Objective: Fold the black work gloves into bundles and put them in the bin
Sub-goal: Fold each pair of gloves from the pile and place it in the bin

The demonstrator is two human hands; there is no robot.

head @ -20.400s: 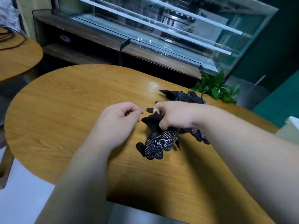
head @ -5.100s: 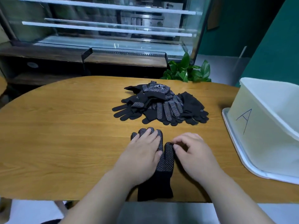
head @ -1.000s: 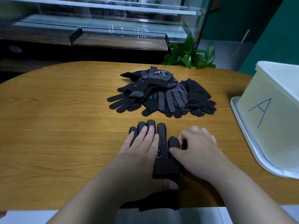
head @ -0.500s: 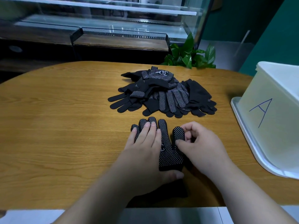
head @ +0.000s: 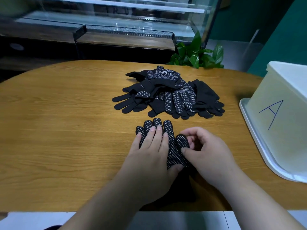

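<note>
A black dotted work glove (head: 174,151) lies flat on the wooden table (head: 58,130), fingers pointing away from me. My left hand (head: 149,156) presses flat on it, fingers spread over the glove's fingers. My right hand (head: 206,155) pinches the glove's thumb between thumb and fingertips. Beyond lies a pile of several more black gloves (head: 167,95). The white bin marked "A" (head: 279,120) stands at the right, on its lid.
A glass display case (head: 116,19) runs behind the table. A green plant (head: 197,53) sits past the far edge. The table's near edge is just below my forearms. Bare wood stretches to the left of the gloves.
My right hand has lifted its fingers and taken the glove's thumb in a pinch. My left hand stays pressed on the glove. The pile and bin have not moved.
</note>
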